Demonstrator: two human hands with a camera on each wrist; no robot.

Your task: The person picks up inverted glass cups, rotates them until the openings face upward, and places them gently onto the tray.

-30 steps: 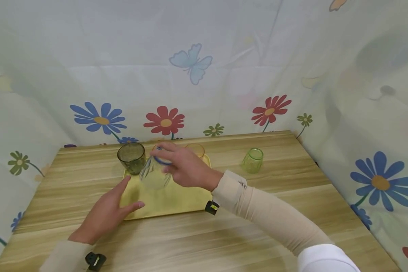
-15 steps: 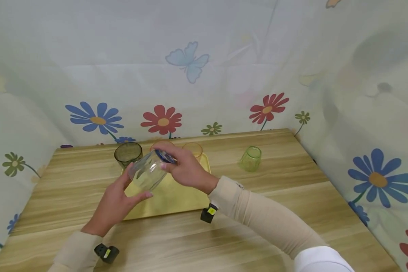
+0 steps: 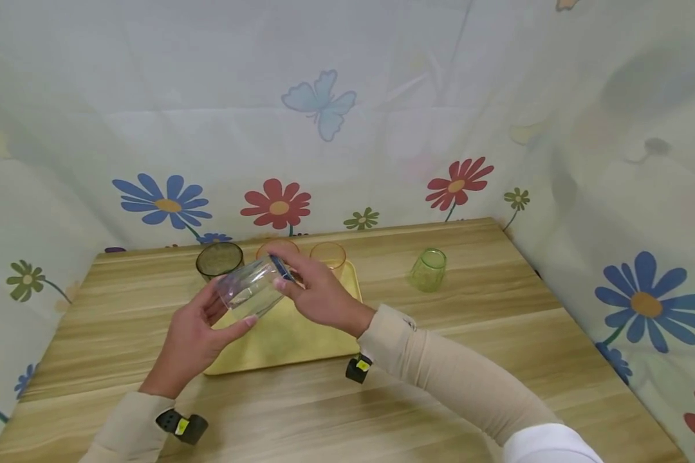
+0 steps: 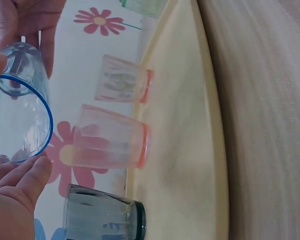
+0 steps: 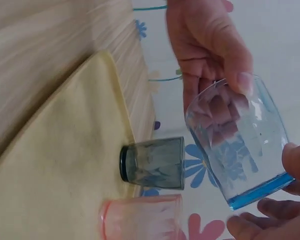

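Note:
A clear drinking glass [image 3: 250,289] with a blue base [image 5: 262,192] is held tilted on its side above the yellow tray [image 3: 301,337]. My left hand [image 3: 191,337] grips its wide, clear end; in the right wrist view the thumb lies across the near side and the fingers show through the wall behind. My right hand [image 3: 324,292] pinches the blue end between thumb and fingers. Behind the glass, a dark grey glass [image 5: 157,162] and two pink-orange glasses, one larger [image 4: 110,137] and one smaller [image 4: 122,80], stand upright on the tray.
A green glass [image 3: 428,270] stands apart on the wooden table [image 3: 498,334], right of the tray. A flower-printed curtain [image 3: 382,148] rises at the table's back edge and along both sides.
The right hand has tipped the clear glass further onto its side. My left hand has come from beside the glass to hold its wide end.

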